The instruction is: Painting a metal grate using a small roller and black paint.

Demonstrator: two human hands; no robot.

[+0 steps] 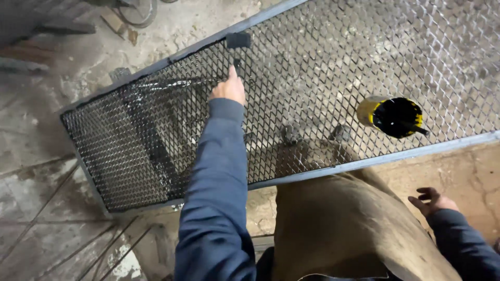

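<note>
A long expanded-metal mesh panel in a grey steel frame [364,162] lies flat over the concrete floor. Its left part is coated black and wet; its right part is bare grey. My left hand [228,89] is stretched out over the mesh and grips the handle of a paint brush [238,40], whose black head rests near the panel's far frame edge. My right hand [433,201] hovers by my right thigh with its fingers loosely apart, holding nothing. A yellow paint can [396,116] filled with black paint sits on the mesh to the right.
My brown trousers [338,224] fill the lower middle, and my shoes show through the mesh near the near frame edge. Wood scraps and a cable loop [136,15] lie on the floor at the far left. Stained concrete surrounds the panel.
</note>
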